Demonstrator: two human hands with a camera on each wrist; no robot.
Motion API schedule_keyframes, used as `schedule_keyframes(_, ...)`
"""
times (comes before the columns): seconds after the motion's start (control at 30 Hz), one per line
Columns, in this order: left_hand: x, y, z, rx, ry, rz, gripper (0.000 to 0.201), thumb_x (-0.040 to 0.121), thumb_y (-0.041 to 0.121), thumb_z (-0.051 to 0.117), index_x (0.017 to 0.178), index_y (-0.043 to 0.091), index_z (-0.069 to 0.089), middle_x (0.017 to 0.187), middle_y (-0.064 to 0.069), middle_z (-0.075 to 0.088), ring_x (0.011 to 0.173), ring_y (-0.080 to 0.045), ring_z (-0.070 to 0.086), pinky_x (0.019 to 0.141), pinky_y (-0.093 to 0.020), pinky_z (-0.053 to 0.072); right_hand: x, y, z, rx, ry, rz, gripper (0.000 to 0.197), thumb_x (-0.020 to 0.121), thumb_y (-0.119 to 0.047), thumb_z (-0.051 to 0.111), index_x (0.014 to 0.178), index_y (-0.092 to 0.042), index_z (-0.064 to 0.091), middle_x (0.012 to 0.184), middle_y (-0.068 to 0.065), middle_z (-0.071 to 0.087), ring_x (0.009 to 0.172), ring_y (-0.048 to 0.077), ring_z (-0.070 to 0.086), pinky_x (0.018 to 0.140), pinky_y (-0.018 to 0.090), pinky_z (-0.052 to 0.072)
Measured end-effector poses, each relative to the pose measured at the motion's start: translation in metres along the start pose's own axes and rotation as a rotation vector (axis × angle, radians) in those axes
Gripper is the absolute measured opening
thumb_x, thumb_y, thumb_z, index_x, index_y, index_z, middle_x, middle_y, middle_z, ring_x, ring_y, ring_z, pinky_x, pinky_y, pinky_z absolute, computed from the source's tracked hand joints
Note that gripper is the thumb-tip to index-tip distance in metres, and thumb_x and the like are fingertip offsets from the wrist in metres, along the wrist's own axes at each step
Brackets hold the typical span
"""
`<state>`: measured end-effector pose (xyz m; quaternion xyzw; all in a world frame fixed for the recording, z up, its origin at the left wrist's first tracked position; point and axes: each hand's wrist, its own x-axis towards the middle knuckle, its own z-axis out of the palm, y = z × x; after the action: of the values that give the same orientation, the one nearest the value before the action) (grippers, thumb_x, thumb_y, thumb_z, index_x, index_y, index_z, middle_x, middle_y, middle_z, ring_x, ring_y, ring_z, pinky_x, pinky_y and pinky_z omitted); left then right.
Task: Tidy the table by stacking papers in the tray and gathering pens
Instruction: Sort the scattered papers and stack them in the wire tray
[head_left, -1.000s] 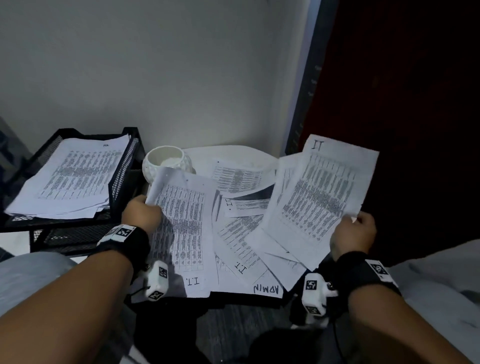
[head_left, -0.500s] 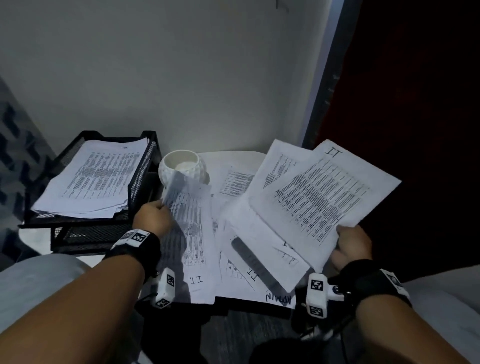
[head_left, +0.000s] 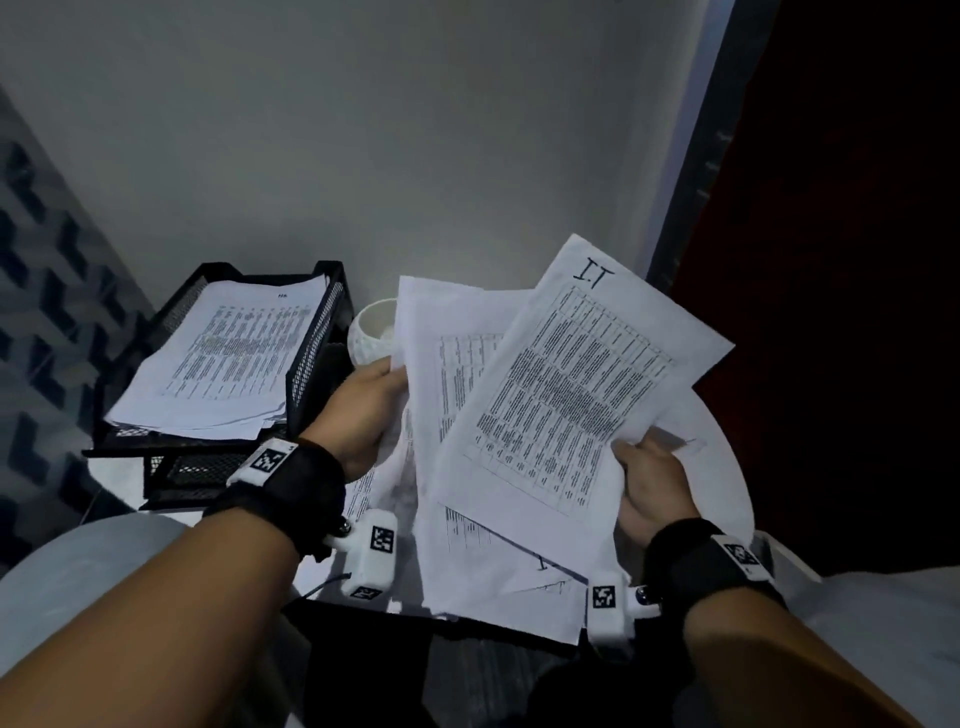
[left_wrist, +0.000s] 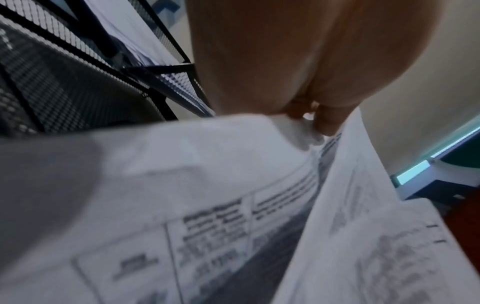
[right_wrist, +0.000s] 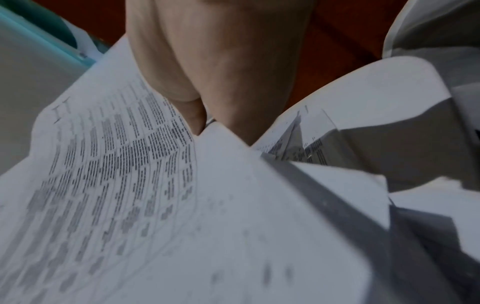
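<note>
I hold a loose bundle of printed sheets (head_left: 524, 431) lifted above the table between both hands. My left hand (head_left: 371, 400) pinches the bundle's left edge, seen close in the left wrist view as fingers (left_wrist: 324, 121) on paper (left_wrist: 233, 185). My right hand (head_left: 649, 478) grips the right edge; its thumb (right_wrist: 187, 107) lies on the top sheet (right_wrist: 109, 164) marked "I.T". The black mesh tray (head_left: 317, 332) at the left holds a stack of papers (head_left: 223, 353). No pens are in sight.
A white textured cup (head_left: 371, 332) stands just right of the tray, partly hidden by the sheets. The round white table (head_left: 727, 467) shows at the right. A lower mesh tray tier (head_left: 197, 473) sits under the top one. A wall stands behind.
Both hands have swept the spread-out sheets together and lifted them off the table. The left hand has moved right and up to meet the bundle.
</note>
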<state>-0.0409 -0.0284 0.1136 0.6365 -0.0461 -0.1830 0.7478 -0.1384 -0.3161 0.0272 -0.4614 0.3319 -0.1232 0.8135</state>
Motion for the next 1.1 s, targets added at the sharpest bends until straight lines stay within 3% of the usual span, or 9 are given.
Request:
schedule_keyframes(0.17,-0.01,-0.011,0.013,-0.072,-0.015,-0.112,0.035,0.092,0.023,0.063,0.119,0.001,0.068,0.113,-0.02,0.07,0.098,-0.037,0.066,0.092,-0.052,0.054,-0.003,0.011,0.014,0.0,0.003,0.091,0.027,0.106,-0.001,0.05,0.129,-0.002,0.063,0.123,0.016,0.071,0.107,0.033,0.069,0.083,0.042,0.057)
schedule_keyframes(0.27,-0.013,-0.022,0.013,-0.078,-0.016,-0.176,0.017,0.095,0.015,0.057,0.102,0.006,0.07,0.093,-0.02,0.06,0.085,-0.033,0.057,0.079,-0.046,0.049,-0.003,0.021,0.012,-0.049,0.03,0.189,0.028,0.105,-0.009,0.052,0.131,-0.001,0.063,0.135,0.026,0.065,0.122,0.045,0.064,0.105,0.06,0.051)
schedule_keyframes(0.4,-0.011,-0.034,0.012,-0.065,0.016,-0.223,0.027,0.097,0.016,0.055,0.113,-0.001,0.069,0.112,-0.025,0.063,0.094,-0.037,0.062,0.091,-0.055,0.05,-0.007,0.025,0.01,-0.077,0.005,0.253,0.03,0.11,-0.009,0.044,0.135,-0.001,0.057,0.131,0.025,0.068,0.119,0.044,0.066,0.102,0.058,0.052)
schedule_keyframes(0.6,-0.007,-0.034,0.007,-0.305,-0.124,-0.33,0.083,0.091,0.08,0.031,0.135,0.017,0.065,0.134,-0.014,0.065,0.125,-0.032,0.061,0.112,-0.05,0.04,-0.005,0.016,0.002,-0.178,0.099,0.221,0.03,0.107,-0.002,0.047,0.133,0.004,0.058,0.129,0.031,0.066,0.115,0.049,0.066,0.091,0.061,0.057)
schedule_keyframes(0.67,-0.007,-0.036,0.011,-0.184,-0.09,-0.291,0.068,0.093,0.072,0.042,0.127,0.02,0.07,0.123,-0.011,0.071,0.113,-0.026,0.068,0.106,-0.046,0.046,-0.008,0.01,0.005,-0.17,0.107,0.131,0.027,0.106,0.0,0.046,0.124,-0.01,0.063,0.124,0.027,0.068,0.108,0.046,0.069,0.082,0.06,0.06)
schedule_keyframes(0.8,-0.004,-0.042,0.018,0.285,-0.053,-0.157,0.029,0.087,0.028,0.067,0.105,0.005,0.071,0.104,-0.037,0.068,0.084,-0.033,0.064,0.077,-0.043,0.05,-0.022,-0.007,0.023,-0.311,0.094,-0.225,0.028,0.106,-0.008,0.046,0.116,-0.029,0.059,0.12,0.004,0.068,0.113,0.033,0.067,0.101,0.051,0.055)
schedule_keyframes(0.87,-0.003,-0.04,0.022,0.382,0.061,0.006,0.014,0.088,0.012,0.057,0.095,0.006,0.067,0.084,-0.022,0.072,0.072,-0.03,0.065,0.067,-0.038,0.052,-0.032,-0.015,0.032,-0.366,0.066,-0.39,0.028,0.106,-0.011,0.046,0.123,-0.028,0.058,0.125,-0.004,0.068,0.117,0.021,0.066,0.108,0.047,0.052)
schedule_keyframes(0.97,-0.005,-0.026,0.031,0.395,0.179,0.216,0.025,0.089,0.014,0.057,0.111,0.019,0.067,0.102,0.001,0.075,0.096,-0.016,0.071,0.08,-0.035,0.059,-0.05,-0.034,0.048,-0.386,0.023,-0.564,0.04,0.107,-0.006,0.046,0.126,-0.04,0.055,0.129,-0.016,0.063,0.121,-0.003,0.06,0.11,0.024,0.043)
schedule_keyframes(1.1,-0.005,-0.016,0.035,0.379,0.25,0.328,0.023,0.094,0.008,0.063,0.116,0.013,0.066,0.107,0.006,0.074,0.1,-0.004,0.069,0.087,-0.027,0.058,-0.063,-0.053,0.055,-0.429,0.013,-0.746,0.041,0.103,-0.005,0.049,0.144,-0.008,0.044,0.143,0.004,0.058,0.133,0.015,0.055,0.118,0.032,0.039)
